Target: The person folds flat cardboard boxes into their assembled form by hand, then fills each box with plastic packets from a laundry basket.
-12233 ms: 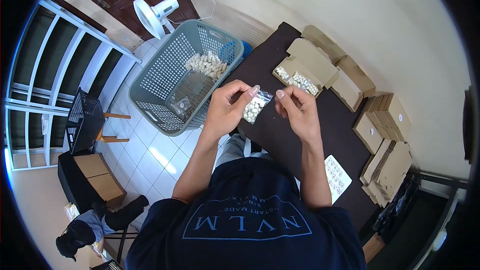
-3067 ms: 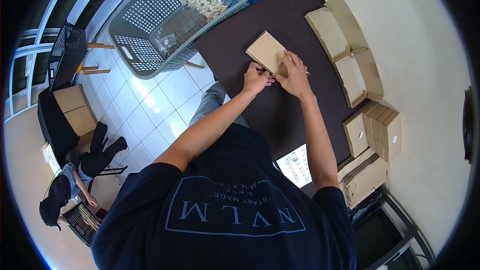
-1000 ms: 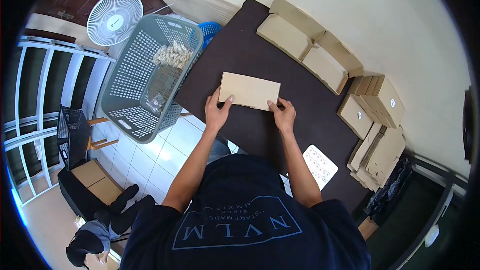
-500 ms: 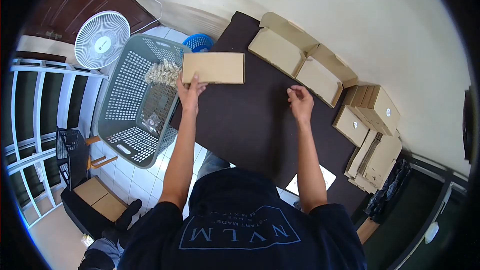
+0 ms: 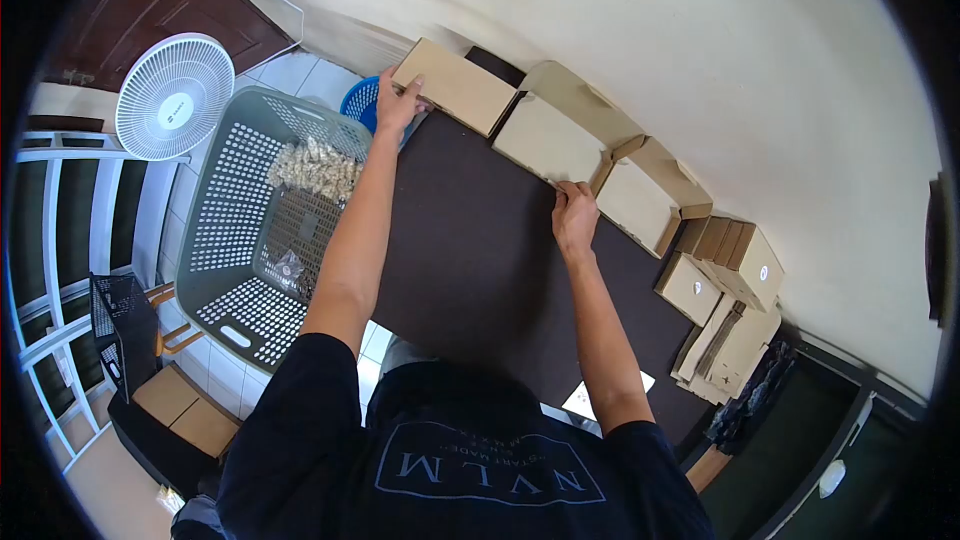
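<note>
My left hand grips the near left corner of a closed brown cardboard box, thumb on its top face. The box lies at the far left of the dark table, its right end close to an open cardboard box. My right hand is closed, its fingertips pinching the front edge of that open box near its right corner. A second open box stands beside it in the same row, lid raised toward the wall.
Stacked closed boxes and flattened cardboard sit on the right. A white paper lies near my right forearm. Left of the table are a large grey basket holding small pale packets, a blue basket and a white fan.
My left hand has carried the closed box away from me to the far table edge, turning it in line with the row. My right hand has moved left onto the open box's edge.
</note>
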Motion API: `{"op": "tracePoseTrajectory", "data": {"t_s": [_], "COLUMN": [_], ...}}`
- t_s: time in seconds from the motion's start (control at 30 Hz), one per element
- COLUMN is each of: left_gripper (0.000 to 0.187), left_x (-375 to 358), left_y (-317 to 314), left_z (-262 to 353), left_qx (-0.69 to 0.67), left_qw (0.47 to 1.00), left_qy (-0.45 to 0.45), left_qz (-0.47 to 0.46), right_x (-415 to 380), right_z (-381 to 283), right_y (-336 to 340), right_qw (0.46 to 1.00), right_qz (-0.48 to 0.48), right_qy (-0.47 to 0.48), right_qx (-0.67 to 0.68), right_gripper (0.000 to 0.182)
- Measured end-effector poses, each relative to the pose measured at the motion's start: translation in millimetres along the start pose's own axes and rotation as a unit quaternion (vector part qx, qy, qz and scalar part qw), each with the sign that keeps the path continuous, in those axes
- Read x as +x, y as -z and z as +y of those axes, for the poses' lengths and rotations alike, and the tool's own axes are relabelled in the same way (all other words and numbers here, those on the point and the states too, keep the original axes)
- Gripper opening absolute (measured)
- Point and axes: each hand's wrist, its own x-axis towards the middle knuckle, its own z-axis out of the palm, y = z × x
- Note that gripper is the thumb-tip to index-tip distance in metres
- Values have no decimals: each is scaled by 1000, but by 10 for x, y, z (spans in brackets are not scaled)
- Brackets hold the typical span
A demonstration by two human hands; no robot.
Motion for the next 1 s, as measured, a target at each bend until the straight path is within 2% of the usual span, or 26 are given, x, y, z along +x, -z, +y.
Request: {"op": "tracePoseTrajectory", "data": {"t_s": [0.13,0.3,0.37,0.5,0.57,0.63,0.67,0.73,0.77,0.8,0.83,0.9,0.93,1.0], "left_gripper": [57,56,57,61,61,61,61,62,64,65,65,69,69,66], "left_x": [54,122,89,-94,-81,-139,-143,-196,-222,-271,-346,-505,-443,-297], "left_y": [52,164,137,-122,-303,-441,-463,-574,-637,-692,-748,-826,-809,-687], "left_z": [26,-46,-46,49,-64,-113,-113,-109,-105,-55,-24,40,-100,-303], "left_qx": [-26,-58,-61,-79,-59,6,98,145,191,324,323,427,427,399], "left_qw": [1000,998,998,997,998,996,991,984,974,934,934,899,899,890], "left_qy": [-5,-11,-10,-1,-9,-54,-67,-95,-122,-146,-147,-91,-91,-201], "left_qz": [8,34,27,-10,6,66,66,44,24,39,37,37,38,91], "right_x": [-248,-788,-1058,-1572,-1731,-1865,-1912,-1967,-1989,-1996,-2009,-2001,-2004,-1981], "right_z": [-86,-211,-226,-248,-271,-233,-209,-158,-133,-133,-131,-126,-103,-41], "right_y": [-5,51,88,121,179,199,212,233,237,256,276,318,349,396], "right_qw": [999,998,992,988,977,975,972,970,969,967,968,965,965,951], "right_qz": [-21,-60,-122,-156,-209,-220,-232,-240,-245,-249,-247,-255,-255,-225], "right_qy": [30,1,13,-4,-3,-2,2,6,10,16,15,13,14,48], "right_qx": [7,4,8,10,39,40,38,35,42,47,46,65,65,207], "right_gripper": [12,12,10,10,10,11,11,12,12,12,12,12,12,12]}}
